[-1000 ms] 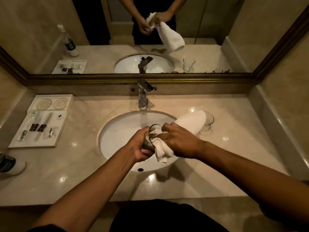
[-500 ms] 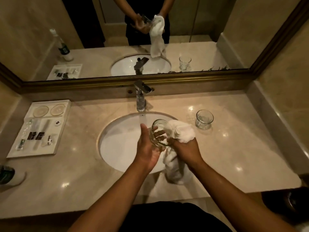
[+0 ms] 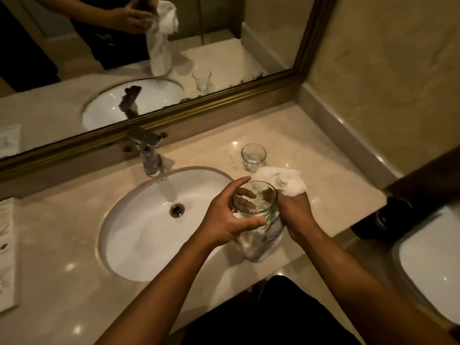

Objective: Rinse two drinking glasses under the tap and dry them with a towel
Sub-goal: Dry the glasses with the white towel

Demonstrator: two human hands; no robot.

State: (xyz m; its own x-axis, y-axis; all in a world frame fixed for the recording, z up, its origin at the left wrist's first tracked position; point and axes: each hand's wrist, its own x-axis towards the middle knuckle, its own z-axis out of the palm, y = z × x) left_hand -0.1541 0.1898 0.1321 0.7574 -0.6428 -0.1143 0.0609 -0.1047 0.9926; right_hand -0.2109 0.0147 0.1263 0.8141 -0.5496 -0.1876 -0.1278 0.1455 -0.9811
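Observation:
My left hand (image 3: 224, 217) grips a clear drinking glass (image 3: 256, 207) over the right rim of the white sink (image 3: 139, 235), mouth tilted toward me. My right hand (image 3: 296, 212) grips a white towel (image 3: 286, 183) against the glass's right side; the towel bunches above my fist and hangs below the glass. A second glass (image 3: 252, 156) stands upright on the counter just behind the towel. The chrome tap (image 3: 149, 155) stands behind the sink; I see no clear stream of water.
The beige marble counter (image 3: 311, 150) ends at a wall on the right. A mirror (image 3: 149, 58) runs along the back. A white amenity tray (image 3: 7, 257) lies at the far left. A dark bin (image 3: 390, 217) and a toilet (image 3: 430, 265) sit lower right.
The view has swung right and closer. The glass has turned its mouth more toward me, and the towel now lies along its right side with more hanging below.

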